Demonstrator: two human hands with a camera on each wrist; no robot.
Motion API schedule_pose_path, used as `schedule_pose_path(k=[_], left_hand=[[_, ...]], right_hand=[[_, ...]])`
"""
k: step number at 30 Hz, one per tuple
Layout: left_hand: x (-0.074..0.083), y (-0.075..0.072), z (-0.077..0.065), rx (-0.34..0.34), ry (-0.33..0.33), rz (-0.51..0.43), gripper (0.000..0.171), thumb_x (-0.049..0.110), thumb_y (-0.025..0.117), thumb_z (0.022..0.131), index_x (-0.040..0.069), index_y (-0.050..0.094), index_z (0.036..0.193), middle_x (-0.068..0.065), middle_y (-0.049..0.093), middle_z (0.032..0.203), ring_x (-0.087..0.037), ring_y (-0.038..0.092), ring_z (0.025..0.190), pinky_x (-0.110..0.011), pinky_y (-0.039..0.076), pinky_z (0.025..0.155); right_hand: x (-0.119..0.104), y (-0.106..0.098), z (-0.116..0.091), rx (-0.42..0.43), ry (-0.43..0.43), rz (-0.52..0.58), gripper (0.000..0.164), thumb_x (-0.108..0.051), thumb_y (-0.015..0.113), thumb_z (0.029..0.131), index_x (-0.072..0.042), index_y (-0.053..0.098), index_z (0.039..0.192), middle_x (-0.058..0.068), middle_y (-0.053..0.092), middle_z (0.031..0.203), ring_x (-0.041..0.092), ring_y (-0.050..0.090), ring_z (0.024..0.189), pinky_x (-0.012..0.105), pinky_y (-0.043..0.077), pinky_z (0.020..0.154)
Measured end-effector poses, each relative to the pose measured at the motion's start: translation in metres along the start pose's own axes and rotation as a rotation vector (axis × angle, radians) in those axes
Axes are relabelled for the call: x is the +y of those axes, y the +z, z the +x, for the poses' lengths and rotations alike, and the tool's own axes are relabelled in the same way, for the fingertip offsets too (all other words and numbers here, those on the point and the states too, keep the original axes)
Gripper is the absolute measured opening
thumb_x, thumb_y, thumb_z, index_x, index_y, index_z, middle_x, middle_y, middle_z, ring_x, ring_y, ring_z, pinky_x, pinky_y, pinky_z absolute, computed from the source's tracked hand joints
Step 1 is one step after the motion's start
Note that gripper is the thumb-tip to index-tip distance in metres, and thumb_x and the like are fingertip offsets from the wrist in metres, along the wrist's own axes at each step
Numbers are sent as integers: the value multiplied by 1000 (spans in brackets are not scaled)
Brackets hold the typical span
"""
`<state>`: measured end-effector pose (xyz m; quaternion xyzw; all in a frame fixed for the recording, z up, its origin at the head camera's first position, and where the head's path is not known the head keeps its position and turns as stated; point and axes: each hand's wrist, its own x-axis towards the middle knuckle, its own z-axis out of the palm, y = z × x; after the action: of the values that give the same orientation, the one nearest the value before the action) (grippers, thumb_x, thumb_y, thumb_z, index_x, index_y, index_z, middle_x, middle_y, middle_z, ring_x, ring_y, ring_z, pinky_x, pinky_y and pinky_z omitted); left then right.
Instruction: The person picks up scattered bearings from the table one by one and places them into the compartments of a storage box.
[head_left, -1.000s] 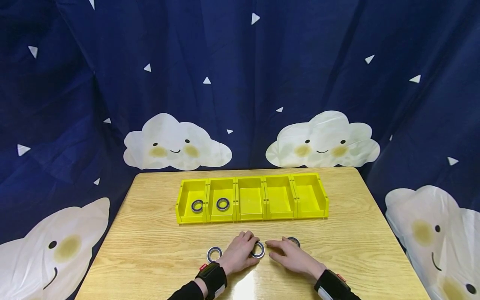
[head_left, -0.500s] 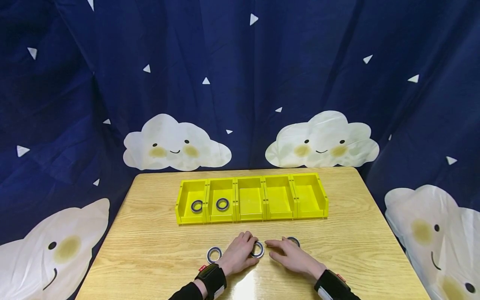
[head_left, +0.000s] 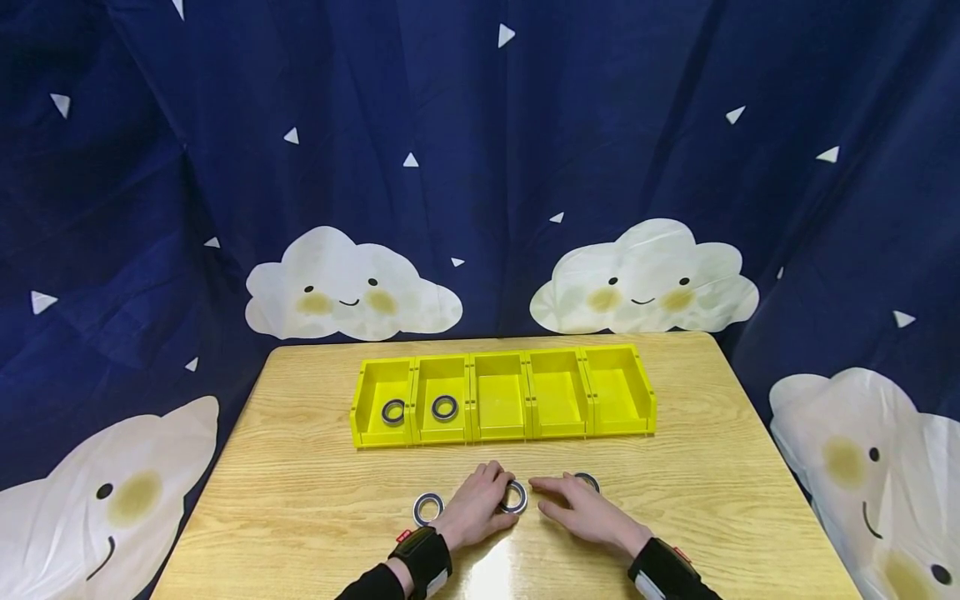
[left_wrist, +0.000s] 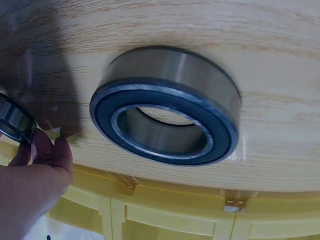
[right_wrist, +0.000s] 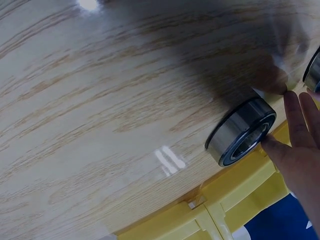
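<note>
In the head view a ball bearing (head_left: 513, 509) lies flat on the table, gripped between the thumb and fingers of my left hand (head_left: 476, 504). The left wrist view shows these fingertips at the rim of that bearing (left_wrist: 17, 120). Left of this hand sits a second bearing (head_left: 428, 509), large in the left wrist view. My right hand (head_left: 588, 512) lies with fingers loosely extended, pointing toward the gripped bearing. Behind it a third bearing (head_left: 588, 481) is partly hidden; in the right wrist view one finger is right at this bearing's rim (right_wrist: 240, 132).
A row of several yellow bins (head_left: 502, 433) stands beyond the hands on the wooden table (head_left: 300, 500). One bearing (head_left: 393, 412) lies in the leftmost bin, and another bearing (head_left: 445, 407) in the bin beside it. A dark blue curtain (head_left: 480, 167) with clouds hangs behind.
</note>
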<state>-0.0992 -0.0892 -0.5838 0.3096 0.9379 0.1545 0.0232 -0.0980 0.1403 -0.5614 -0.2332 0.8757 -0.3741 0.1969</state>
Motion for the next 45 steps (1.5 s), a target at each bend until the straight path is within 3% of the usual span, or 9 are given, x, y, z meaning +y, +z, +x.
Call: schedule_pose_path(k=[9, 23, 35, 45], left_hand=[[-2, -4, 0, 23, -23, -42, 48, 37, 71, 85, 5, 60, 119, -1, 54, 103, -12, 47, 91, -24, 45, 79], [-3, -8, 4, 16, -83, -105, 48, 36, 71, 86, 6, 59, 121, 0, 53, 103, -12, 47, 93, -25, 45, 81], [-5, -6, 5, 21, -87, -122, 51, 37, 69, 86, 5, 58, 124, 0, 52, 104, -12, 47, 93, -24, 44, 80], [-4, -6, 5, 16, -93, -123, 52, 37, 69, 86, 5, 57, 125, -1, 53, 105, -12, 48, 94, -25, 45, 82]], right_hand=[[0, 0, 0, 1, 25, 15, 43, -30, 52, 98, -10, 55, 136, 11, 58, 137, 52, 34, 136, 70, 24, 107], [1, 0, 4, 5, -27, -2, 43, -28, 52, 98, -7, 54, 136, 11, 61, 134, 34, 51, 129, 60, 24, 114], [3, 1, 5, 2, -49, 12, 40, -21, 53, 98, -5, 55, 135, 10, 62, 132, 31, 53, 128, 61, 24, 114], [4, 1, 3, 15, -48, 14, 40, -25, 52, 99, -7, 56, 134, 9, 64, 129, 31, 54, 126, 59, 28, 112]])
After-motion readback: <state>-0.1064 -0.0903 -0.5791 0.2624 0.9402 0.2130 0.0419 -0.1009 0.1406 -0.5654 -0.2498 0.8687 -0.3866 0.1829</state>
